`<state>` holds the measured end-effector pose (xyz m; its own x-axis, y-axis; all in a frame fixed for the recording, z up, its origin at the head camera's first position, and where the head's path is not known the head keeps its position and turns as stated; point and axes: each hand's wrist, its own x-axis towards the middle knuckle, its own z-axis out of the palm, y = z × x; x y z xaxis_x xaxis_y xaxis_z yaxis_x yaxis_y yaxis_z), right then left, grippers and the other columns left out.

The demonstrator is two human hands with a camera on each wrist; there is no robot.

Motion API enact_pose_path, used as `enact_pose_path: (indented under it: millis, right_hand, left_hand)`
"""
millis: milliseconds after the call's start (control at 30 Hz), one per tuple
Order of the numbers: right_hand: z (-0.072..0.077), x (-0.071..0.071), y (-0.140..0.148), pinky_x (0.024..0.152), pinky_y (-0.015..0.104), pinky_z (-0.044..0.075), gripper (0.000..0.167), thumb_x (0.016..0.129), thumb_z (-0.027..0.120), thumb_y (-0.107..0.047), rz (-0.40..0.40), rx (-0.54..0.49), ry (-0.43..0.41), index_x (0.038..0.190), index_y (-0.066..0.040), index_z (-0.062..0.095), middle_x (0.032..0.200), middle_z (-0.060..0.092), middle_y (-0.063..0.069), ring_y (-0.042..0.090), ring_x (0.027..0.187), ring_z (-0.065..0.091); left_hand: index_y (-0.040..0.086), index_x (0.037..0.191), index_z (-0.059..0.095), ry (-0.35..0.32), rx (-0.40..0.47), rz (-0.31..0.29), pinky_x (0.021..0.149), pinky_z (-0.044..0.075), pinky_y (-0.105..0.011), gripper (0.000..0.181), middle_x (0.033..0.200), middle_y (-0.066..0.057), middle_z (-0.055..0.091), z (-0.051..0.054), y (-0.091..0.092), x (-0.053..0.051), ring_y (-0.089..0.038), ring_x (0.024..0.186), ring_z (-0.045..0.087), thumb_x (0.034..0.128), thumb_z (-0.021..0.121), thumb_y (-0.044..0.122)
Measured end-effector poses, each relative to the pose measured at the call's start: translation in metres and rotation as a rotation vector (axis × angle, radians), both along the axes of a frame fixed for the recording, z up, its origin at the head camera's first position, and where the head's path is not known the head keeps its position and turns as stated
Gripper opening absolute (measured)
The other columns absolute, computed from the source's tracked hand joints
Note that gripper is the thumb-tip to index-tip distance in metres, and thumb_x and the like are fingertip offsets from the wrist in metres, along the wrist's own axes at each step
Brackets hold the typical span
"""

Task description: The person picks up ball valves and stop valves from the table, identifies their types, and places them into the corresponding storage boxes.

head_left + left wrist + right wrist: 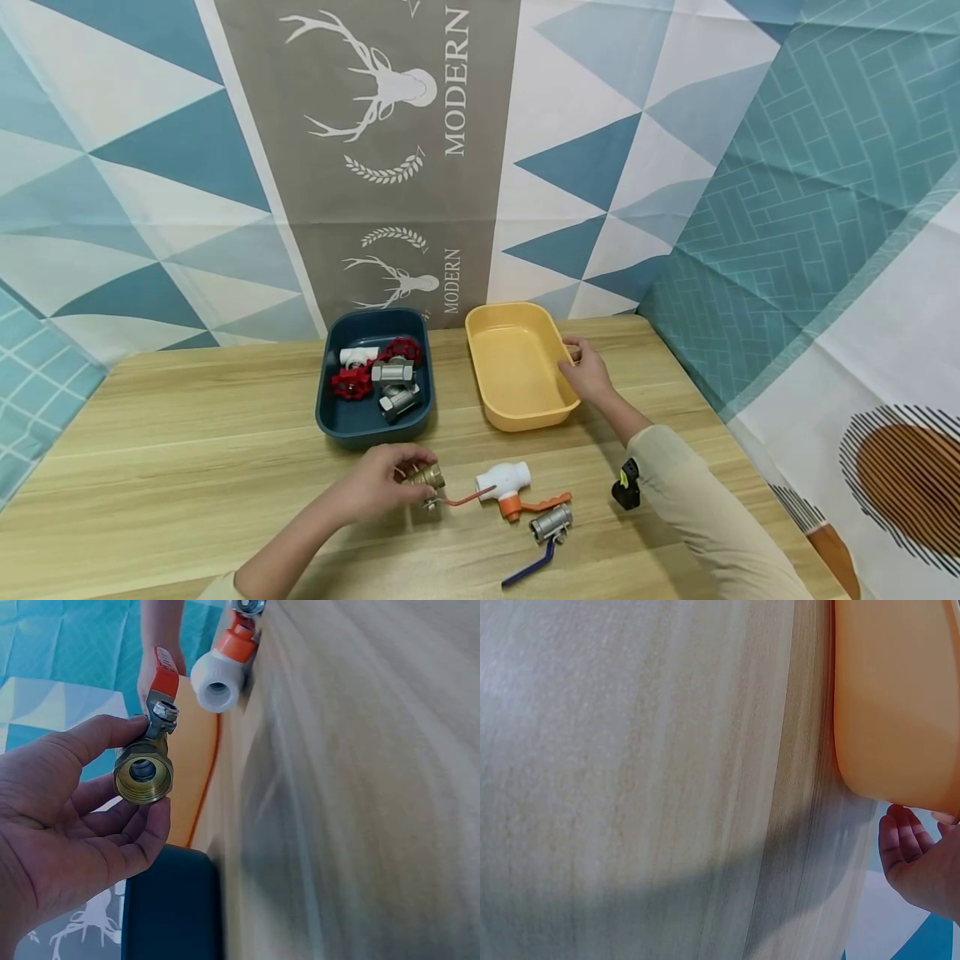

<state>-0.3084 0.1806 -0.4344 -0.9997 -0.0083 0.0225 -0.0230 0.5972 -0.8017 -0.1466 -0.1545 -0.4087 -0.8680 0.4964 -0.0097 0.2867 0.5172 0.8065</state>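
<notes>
My left hand [386,481] holds a brass ball valve [144,774] with a red lever handle just above the table, the thumb on one side and fingertips on the other. In the left wrist view its threaded opening faces the camera. At the right side of a yellow plastic bin [517,358], my right hand [587,372] grips the rim, thumb at the inner edge and fingers against the outer wall. Nothing lies inside that bin. On the table are a white plastic valve [504,480] with an orange handle and a steel ball valve [551,522] with a blue lever.
A dark blue bin [330,417] at the back middle holds red-wheeled valves [351,383], steel fittings [393,372] and a white piece [358,356]. A small black device [627,486] is at the right sleeve. Patterned cloth [465,192] hangs behind the wooden table [187,433].
</notes>
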Motion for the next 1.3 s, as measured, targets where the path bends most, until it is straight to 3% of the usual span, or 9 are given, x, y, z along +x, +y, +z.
enact_pose_path:
  millis: [400, 800, 1300]
  right_hand:
    - [-0.001, -0.001, 0.000, 0.067, 0.028, 0.053, 0.047, 0.093, 0.053, -0.011, -0.012, -0.013, -0.007, 0.138, -0.005, 0.039, 0.112, 0.055, 0.021, 0.027, 0.092, 0.056]
    - [-0.004, -0.004, 0.001, 0.066, 0.028, 0.052, 0.048, 0.092, 0.053, -0.011, -0.008, -0.005, 0.006, 0.138, -0.004, 0.039, 0.109, 0.056, 0.022, 0.026, 0.089, 0.057]
    - [-0.001, -0.001, 0.000, 0.067, 0.028, 0.052, 0.048, 0.091, 0.054, -0.012, -0.014, -0.015, 0.009, 0.137, -0.005, 0.041, 0.109, 0.057, 0.022, 0.027, 0.090, 0.057]
  left_hand:
    - [0.003, 0.110, 0.064, 0.062, -0.029, 0.017, 0.071, 0.051, -0.020, 0.037, 0.095, -0.001, 0.066, 0.015, 0.004, -0.010, -0.008, 0.083, 0.057, 0.0797, 0.074, 0.023]
    - [0.006, 0.109, 0.065, 0.078, -0.023, 0.021, 0.072, 0.051, -0.020, 0.035, 0.096, -0.001, 0.066, 0.021, 0.009, -0.018, -0.009, 0.084, 0.057, 0.0800, 0.073, 0.024]
    - [0.008, 0.109, 0.065, 0.030, 0.026, 0.089, 0.073, 0.049, -0.019, 0.033, 0.097, -0.001, 0.066, 0.026, 0.015, -0.023, -0.012, 0.084, 0.057, 0.0798, 0.073, 0.020]
